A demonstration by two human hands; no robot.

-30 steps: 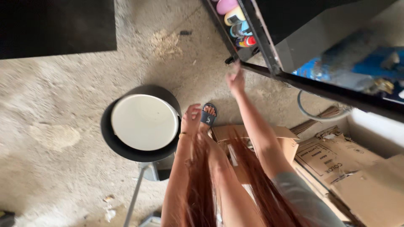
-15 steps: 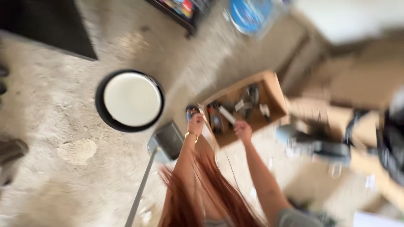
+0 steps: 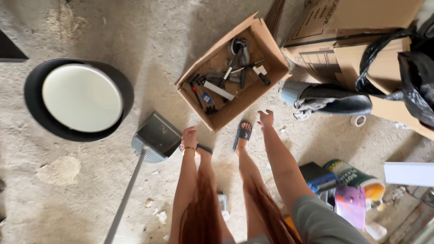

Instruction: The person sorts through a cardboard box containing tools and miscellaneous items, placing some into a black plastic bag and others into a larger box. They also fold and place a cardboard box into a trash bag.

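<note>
I look straight down at my legs and sandalled feet on a concrete floor. My left hand (image 3: 189,137), with a gold bracelet at the wrist, hangs loosely curled and holds nothing, just beside a grey dustpan (image 3: 155,136). My right hand (image 3: 266,118) hangs with fingers apart, empty, near my right foot. Just beyond both hands lies an open cardboard box (image 3: 266,43) that holds several dark hand tools (image 3: 226,77).
A black bin with a white lid (image 3: 81,97) stands at the left. Flattened cartons (image 3: 361,27), a black plastic bag (image 3: 413,68) and a dark boot (image 3: 330,101) lie at the right. A tape roll (image 3: 358,120), a paint tub (image 3: 357,176) and scraps lie nearby.
The view has swung from a dark cabinet to the floor. My right hand dropped from the cabinet's edge to my side. The tool box and dustpan came into view.
</note>
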